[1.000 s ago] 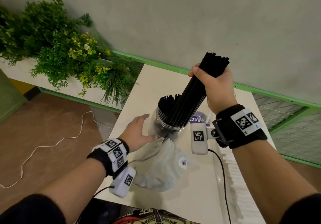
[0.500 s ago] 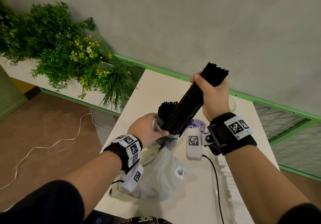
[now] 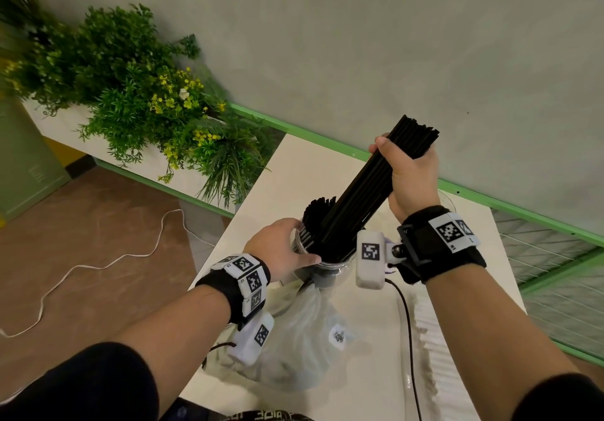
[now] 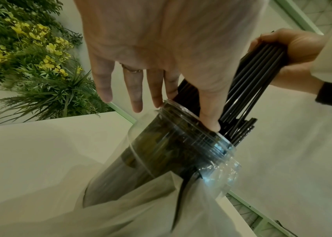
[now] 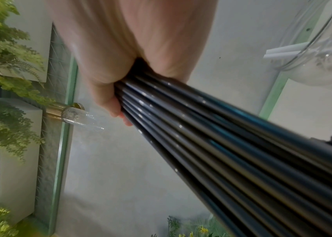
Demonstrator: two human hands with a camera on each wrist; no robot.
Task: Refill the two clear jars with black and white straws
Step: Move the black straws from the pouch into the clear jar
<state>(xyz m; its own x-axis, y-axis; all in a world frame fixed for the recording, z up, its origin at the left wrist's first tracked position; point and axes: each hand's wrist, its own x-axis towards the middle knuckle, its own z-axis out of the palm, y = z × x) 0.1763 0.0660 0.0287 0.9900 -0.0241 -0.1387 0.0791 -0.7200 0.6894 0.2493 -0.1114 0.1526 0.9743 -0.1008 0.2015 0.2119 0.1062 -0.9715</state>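
Clear plastic jar with a threaded neck (image 3: pixel 330 265) (image 4: pixel 181 144), standing on the white surface (image 3: pixel 313 172) (image 4: pixel 39 144), already holding upright black straws (image 3: pixel 315 214) whose tips rise above the rim. Right hand (image 3: pixel 410 179) (image 4: pixel 294 52) (image 5: pixel 132 48): fingers and thumb curled tight round a thick bundle of long black plastic straws (image 3: pixel 369 188) (image 4: pixel 254 83) (image 5: pixel 221 136), gripped near its upper end; the bundle slants down to the left, its lower end inside the jar mouth beside the straws standing there. Left hand (image 3: pixel 281 249) (image 4: pixel 161 48): fingers straight and relaxed, laid against the jar's rim on its left side, thumb tip resting on the mouth next to the straws, gripping nothing. Crumpled translucent plastic bag (image 3: pixel 294 339) (image 4: pixel 120 208), lying on the surface in front of the jar and touching its base. Second clear jar (image 5: pixel 323 40), in the right wrist view only, to the right of the bundle, with a few white straws (image 5: pixel 278 53) seen through its wall. Green leafy plants with small yellow flowers (image 3: pixel 137 94) (image 4: pixel 29 56), in a white planter along the wall to the left of the surface. White cable (image 3: pixel 98 267), trailing across the brown floor.
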